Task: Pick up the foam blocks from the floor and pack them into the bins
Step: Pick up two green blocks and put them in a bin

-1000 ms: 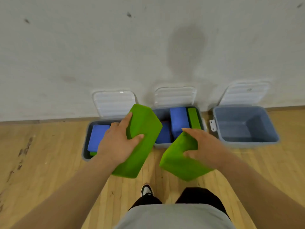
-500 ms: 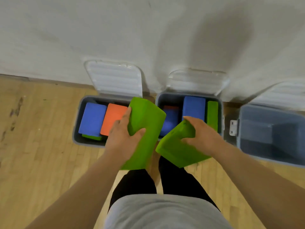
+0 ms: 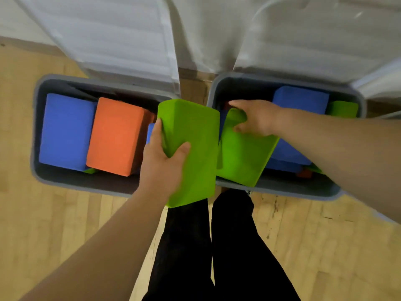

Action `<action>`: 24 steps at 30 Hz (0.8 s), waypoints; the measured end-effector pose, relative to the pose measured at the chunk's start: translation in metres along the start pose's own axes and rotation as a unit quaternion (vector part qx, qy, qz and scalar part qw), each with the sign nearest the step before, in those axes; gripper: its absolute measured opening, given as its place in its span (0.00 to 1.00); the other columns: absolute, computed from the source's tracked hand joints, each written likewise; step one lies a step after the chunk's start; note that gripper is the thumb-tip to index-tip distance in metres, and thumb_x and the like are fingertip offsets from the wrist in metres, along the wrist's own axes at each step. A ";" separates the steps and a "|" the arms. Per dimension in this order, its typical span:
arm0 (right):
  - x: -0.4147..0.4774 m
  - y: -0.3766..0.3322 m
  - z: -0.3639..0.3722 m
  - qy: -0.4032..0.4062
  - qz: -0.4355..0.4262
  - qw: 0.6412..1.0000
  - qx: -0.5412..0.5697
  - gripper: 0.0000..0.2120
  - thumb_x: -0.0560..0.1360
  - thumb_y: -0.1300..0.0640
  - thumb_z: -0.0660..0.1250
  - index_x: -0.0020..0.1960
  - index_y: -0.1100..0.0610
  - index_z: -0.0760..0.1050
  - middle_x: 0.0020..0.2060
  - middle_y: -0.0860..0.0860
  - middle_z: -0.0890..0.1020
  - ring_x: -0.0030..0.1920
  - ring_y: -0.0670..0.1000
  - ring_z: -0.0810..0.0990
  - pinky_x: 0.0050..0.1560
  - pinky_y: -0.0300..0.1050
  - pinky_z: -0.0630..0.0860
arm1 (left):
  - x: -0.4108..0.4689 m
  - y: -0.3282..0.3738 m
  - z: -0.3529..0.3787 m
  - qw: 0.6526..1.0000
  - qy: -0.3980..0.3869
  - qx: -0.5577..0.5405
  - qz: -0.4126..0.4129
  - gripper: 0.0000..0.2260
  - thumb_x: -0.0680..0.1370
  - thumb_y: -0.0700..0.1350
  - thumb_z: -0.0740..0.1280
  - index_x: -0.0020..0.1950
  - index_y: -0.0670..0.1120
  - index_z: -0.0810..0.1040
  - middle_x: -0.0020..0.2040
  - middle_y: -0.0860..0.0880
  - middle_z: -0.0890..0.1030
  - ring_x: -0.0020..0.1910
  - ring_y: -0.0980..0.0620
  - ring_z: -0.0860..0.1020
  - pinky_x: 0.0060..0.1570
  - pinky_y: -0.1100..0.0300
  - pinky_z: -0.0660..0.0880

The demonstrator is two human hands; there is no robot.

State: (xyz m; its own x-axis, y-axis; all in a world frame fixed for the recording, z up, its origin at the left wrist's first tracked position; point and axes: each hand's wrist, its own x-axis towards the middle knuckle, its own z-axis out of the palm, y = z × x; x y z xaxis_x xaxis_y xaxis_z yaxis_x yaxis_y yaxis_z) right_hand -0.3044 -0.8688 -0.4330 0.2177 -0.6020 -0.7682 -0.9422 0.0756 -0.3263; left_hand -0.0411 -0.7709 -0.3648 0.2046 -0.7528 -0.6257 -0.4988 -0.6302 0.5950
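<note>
My left hand (image 3: 163, 164) grips a green foam block (image 3: 193, 148) by its left edge, thumb on top, held above the gap between two grey bins. My right hand (image 3: 255, 119) grips a second green foam block (image 3: 243, 157), tilted over the near-left corner of the right bin (image 3: 303, 191). The left bin (image 3: 65, 181) holds a blue block (image 3: 65, 131) and an orange block (image 3: 115, 135), with more blocks partly hidden beneath. Inside the right bin lie a blue block (image 3: 300, 101), a green block (image 3: 342, 108) and others under my arm.
Both bins stand against a white wall with their white lids (image 3: 112, 38) tipped open against it. My legs in black trousers (image 3: 208, 246) stand on the wooden floor (image 3: 43, 224) just in front of the bins.
I have stepped closer and leaned over, so the bins fill the view. Both hands moved forward with their green blocks; the right block now hangs over the right bin.
</note>
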 end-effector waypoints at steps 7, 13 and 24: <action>-0.002 0.030 0.047 0.147 0.037 0.986 0.066 0.35 0.72 0.46 0.73 0.77 0.52 0.67 0.70 0.59 0.71 0.68 0.65 0.71 0.67 0.59 0.71 | 0.042 -0.002 0.035 1.000 -0.015 -0.007 0.002 0.37 0.79 0.55 0.71 0.82 0.64 0.53 0.70 0.58 0.69 0.64 0.56 0.73 0.68 0.55 0.70; -0.063 0.076 0.093 0.162 0.171 0.972 -0.011 0.42 0.77 0.43 0.71 0.83 0.47 0.53 0.81 0.60 0.52 0.79 0.66 0.52 0.76 0.66 0.56 | 0.050 0.012 0.056 0.998 -0.056 0.036 0.014 0.34 0.80 0.58 0.68 0.81 0.66 0.54 0.67 0.53 0.65 0.57 0.58 0.73 0.64 0.54 0.69; -0.064 0.147 0.112 0.110 0.222 0.965 0.085 0.49 0.75 0.37 0.72 0.81 0.36 0.39 0.82 0.49 0.38 0.81 0.64 0.44 0.77 0.62 0.58 | 0.088 0.044 0.177 0.891 -0.202 0.397 0.088 0.52 0.76 0.57 0.75 0.76 0.71 0.31 0.83 0.43 0.39 0.79 0.36 0.58 0.72 0.37 0.68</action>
State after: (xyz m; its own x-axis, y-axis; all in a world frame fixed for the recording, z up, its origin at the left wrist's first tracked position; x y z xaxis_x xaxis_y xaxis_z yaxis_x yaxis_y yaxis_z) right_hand -0.4285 -0.7299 -0.4939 -0.2757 -0.6333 -0.7232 -0.8709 0.4829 -0.0908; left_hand -0.1946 -0.8313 -0.4830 -0.1761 -0.5956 -0.7837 -0.9645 -0.0547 0.2583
